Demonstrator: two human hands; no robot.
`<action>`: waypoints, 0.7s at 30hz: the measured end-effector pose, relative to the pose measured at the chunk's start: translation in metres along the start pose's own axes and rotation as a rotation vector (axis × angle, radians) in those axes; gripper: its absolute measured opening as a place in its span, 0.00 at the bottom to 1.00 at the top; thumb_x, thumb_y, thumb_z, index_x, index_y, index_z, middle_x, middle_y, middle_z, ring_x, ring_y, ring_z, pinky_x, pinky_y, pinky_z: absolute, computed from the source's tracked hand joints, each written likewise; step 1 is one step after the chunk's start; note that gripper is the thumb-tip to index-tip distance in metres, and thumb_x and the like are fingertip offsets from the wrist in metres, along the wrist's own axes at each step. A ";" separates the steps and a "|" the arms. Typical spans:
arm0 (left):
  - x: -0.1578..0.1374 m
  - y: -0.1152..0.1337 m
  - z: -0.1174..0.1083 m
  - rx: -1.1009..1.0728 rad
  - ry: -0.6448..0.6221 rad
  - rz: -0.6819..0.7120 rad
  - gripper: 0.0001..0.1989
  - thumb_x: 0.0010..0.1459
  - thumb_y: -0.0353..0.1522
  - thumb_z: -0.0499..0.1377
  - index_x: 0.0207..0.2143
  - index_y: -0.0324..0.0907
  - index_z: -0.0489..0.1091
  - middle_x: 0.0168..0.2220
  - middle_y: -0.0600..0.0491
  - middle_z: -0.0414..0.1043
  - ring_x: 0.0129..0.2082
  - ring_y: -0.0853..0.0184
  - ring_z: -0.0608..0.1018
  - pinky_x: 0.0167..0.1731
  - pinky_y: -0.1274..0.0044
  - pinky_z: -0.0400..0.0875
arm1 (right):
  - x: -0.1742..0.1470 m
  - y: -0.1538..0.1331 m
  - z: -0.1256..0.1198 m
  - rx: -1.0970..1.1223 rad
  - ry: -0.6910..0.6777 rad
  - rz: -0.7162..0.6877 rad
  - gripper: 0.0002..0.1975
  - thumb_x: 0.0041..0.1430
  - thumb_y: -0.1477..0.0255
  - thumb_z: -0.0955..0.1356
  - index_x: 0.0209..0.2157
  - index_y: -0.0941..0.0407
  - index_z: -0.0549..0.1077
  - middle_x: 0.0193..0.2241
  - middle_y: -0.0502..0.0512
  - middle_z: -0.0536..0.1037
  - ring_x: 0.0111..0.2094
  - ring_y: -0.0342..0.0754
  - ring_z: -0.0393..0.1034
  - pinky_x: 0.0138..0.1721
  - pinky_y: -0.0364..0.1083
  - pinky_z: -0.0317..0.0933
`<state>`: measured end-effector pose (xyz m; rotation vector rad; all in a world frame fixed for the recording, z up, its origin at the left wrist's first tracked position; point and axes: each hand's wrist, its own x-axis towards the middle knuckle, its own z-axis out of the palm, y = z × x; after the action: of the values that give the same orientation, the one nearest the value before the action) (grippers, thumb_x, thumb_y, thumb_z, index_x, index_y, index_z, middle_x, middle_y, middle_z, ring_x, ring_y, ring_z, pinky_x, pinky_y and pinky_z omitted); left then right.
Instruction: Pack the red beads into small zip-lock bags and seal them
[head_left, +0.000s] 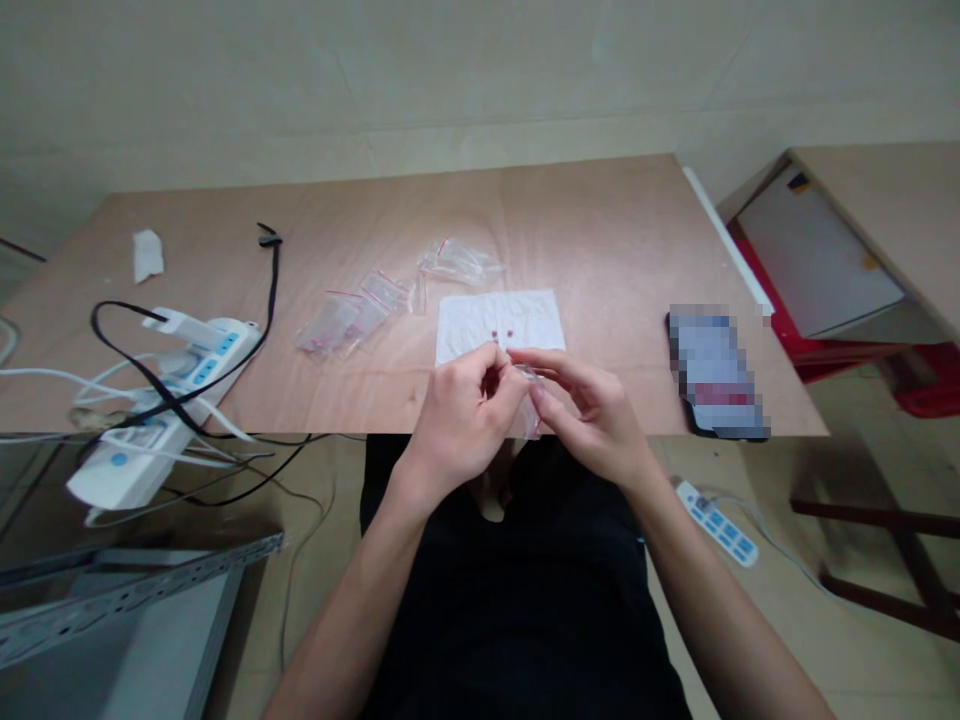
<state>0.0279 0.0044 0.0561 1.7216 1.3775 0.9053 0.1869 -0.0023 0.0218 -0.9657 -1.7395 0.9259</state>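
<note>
Near the table's front edge, my left hand (469, 405) and my right hand (589, 405) meet over a small clear plastic zip bag (531, 420). The right thumb and fingers pinch the bag. My left hand's fingers are curled closed at the bag's upper end; what lies between them is hidden. Just beyond the hands is a creased white paper sheet (499, 312) with two small dark red pieces (510, 333) on it. Left of the paper lie several zip bags (330, 320), some with small reddish things inside. More clear bags (459, 262) lie in a pile behind the paper.
A white power strip (217, 355) with tangled cables hangs over the table's left front edge. A black cable tie or strap (275, 270) and a white scrap (148, 256) lie nearby. A phone (716, 375) lies at the right edge. Another power strip (718, 525) is on the floor.
</note>
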 end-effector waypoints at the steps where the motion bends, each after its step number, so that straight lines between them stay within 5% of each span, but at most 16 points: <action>1: 0.000 -0.001 0.000 -0.001 0.001 0.000 0.11 0.58 0.32 0.53 0.22 0.42 0.61 0.19 0.60 0.60 0.21 0.74 0.64 0.24 0.79 0.58 | -0.001 0.001 0.002 0.053 0.001 0.022 0.19 0.62 0.70 0.66 0.55 0.52 0.71 0.52 0.57 0.77 0.52 0.50 0.73 0.54 0.52 0.69; 8: 0.003 -0.002 -0.004 0.003 0.014 -0.003 0.12 0.59 0.34 0.53 0.22 0.42 0.62 0.19 0.59 0.62 0.20 0.73 0.64 0.22 0.79 0.57 | -0.001 0.009 0.005 0.086 -0.056 -0.039 0.44 0.41 0.59 0.79 0.60 0.50 0.65 0.57 0.60 0.71 0.58 0.56 0.66 0.59 0.56 0.63; 13: 0.009 0.001 -0.013 0.024 -0.081 0.025 0.11 0.58 0.32 0.55 0.23 0.40 0.63 0.21 0.59 0.64 0.21 0.74 0.65 0.23 0.80 0.59 | 0.003 0.013 0.007 0.141 0.065 0.009 0.25 0.49 0.68 0.77 0.50 0.52 0.73 0.43 0.55 0.78 0.44 0.49 0.74 0.49 0.50 0.69; 17: 0.014 0.004 -0.020 0.048 -0.138 0.059 0.10 0.57 0.31 0.57 0.23 0.40 0.66 0.21 0.59 0.66 0.22 0.74 0.67 0.27 0.80 0.62 | 0.006 0.014 0.005 0.213 0.080 0.027 0.20 0.48 0.69 0.77 0.44 0.53 0.76 0.39 0.52 0.79 0.39 0.45 0.74 0.45 0.47 0.69; 21: 0.021 -0.004 -0.010 -0.155 0.113 -0.029 0.12 0.61 0.37 0.55 0.28 0.40 0.69 0.28 0.54 0.72 0.29 0.70 0.73 0.33 0.78 0.67 | 0.015 0.010 -0.009 0.085 0.085 0.027 0.22 0.50 0.66 0.76 0.47 0.54 0.75 0.37 0.52 0.77 0.36 0.45 0.73 0.42 0.46 0.70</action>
<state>0.0215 0.0264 0.0590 1.5508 1.3632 1.0790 0.1932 0.0171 0.0206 -0.9617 -1.6071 0.9548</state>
